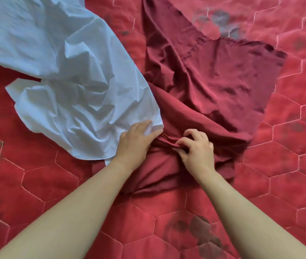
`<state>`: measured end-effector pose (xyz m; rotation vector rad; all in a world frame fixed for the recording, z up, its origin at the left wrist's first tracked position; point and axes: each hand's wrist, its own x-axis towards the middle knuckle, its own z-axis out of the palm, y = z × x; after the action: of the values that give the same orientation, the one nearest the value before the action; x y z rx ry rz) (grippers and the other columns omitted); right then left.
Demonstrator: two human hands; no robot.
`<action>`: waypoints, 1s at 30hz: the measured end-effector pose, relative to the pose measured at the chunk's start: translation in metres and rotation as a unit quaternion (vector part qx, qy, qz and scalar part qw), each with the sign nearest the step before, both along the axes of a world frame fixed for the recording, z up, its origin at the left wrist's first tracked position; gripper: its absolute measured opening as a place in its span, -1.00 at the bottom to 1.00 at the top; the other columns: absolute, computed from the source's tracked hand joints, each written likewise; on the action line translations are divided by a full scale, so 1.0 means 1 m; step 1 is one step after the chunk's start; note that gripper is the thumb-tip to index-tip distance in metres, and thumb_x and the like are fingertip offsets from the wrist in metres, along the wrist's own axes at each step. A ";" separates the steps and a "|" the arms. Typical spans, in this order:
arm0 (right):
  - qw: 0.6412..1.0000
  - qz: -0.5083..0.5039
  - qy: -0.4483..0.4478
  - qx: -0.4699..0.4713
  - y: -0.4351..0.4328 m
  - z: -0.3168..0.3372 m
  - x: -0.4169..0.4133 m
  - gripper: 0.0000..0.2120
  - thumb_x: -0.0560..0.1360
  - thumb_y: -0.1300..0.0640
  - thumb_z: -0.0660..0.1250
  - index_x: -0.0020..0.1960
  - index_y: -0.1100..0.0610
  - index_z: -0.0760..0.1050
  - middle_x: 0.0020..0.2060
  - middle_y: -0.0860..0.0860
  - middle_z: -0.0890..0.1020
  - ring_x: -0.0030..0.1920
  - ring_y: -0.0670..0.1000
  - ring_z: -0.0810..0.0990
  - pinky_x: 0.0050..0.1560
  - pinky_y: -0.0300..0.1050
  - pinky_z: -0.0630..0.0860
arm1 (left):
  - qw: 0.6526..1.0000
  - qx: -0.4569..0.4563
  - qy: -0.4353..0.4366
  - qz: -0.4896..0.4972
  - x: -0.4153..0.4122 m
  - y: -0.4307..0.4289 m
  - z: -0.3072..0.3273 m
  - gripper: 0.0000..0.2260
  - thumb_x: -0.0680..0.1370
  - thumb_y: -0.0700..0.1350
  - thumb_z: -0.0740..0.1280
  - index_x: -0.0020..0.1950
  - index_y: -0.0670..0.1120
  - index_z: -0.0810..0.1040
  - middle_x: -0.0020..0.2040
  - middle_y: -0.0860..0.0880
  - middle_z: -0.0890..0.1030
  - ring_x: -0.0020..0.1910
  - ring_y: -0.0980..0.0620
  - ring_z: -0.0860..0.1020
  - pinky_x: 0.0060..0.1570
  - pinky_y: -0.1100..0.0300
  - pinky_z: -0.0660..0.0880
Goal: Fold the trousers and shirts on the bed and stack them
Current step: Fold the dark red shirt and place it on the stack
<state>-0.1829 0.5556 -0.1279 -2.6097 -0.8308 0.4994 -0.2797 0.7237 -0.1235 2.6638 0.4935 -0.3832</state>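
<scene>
A crumpled dark red garment (210, 81) lies spread on the bed at centre right, bunched into folds at its near end. A wrinkled white garment (64, 71) lies to its left, its near corner overlapping the red one. My left hand (137, 141) rests on that white corner where it meets the red cloth, fingers closed on the fabric edge. My right hand (195, 146) pinches a gathered fold of the red garment between thumb and fingers. Both forearms reach in from the bottom of the head view.
The bed is covered by a red quilt (36, 184) stitched in hexagons, with faded grey flower prints (221, 21) at the far right and near bottom. Bare quilt lies around both garments.
</scene>
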 end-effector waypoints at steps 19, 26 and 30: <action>0.999 0.027 0.031 0.011 -0.085 0.043 0.062 -0.50 0.33 -0.02 0.45 0.24 0.08 0.50 0.30 0.08 0.44 0.33 0.09 0.38 0.31 0.06 0.34 | 0.994 -0.090 -0.045 0.048 -0.009 -0.039 0.045 -0.58 0.43 -0.11 0.38 0.29 0.02 0.48 0.25 -0.06 0.42 0.17 -0.08 0.45 0.11 -0.08 0.45; 0.993 -0.042 0.024 0.105 -0.137 0.017 0.062 -0.73 0.41 0.18 0.40 0.11 0.14 0.55 0.18 0.09 0.51 0.21 0.10 0.48 0.26 -0.14 0.33 | 0.990 -0.127 -0.035 -0.053 0.036 -0.102 0.024 -0.57 0.41 -0.14 0.40 0.27 0.03 0.49 0.21 0.00 0.45 0.16 -0.03 0.44 0.13 0.01 0.43; 0.998 0.053 0.022 0.037 -0.187 0.016 0.035 -0.66 0.35 -0.16 0.38 0.02 0.02 0.56 0.07 -0.01 0.55 0.11 0.06 0.51 0.09 0.01 0.43 | 0.992 -0.098 -0.003 -0.078 0.046 -0.131 0.009 -0.61 0.40 -0.10 0.43 0.22 0.04 0.53 0.19 -0.02 0.47 0.15 -0.06 0.44 0.08 -0.01 0.45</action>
<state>-0.1483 0.3690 -0.1122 -2.4876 -0.9571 0.5426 -0.2341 0.5930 -0.1145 2.5183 0.2315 -0.4445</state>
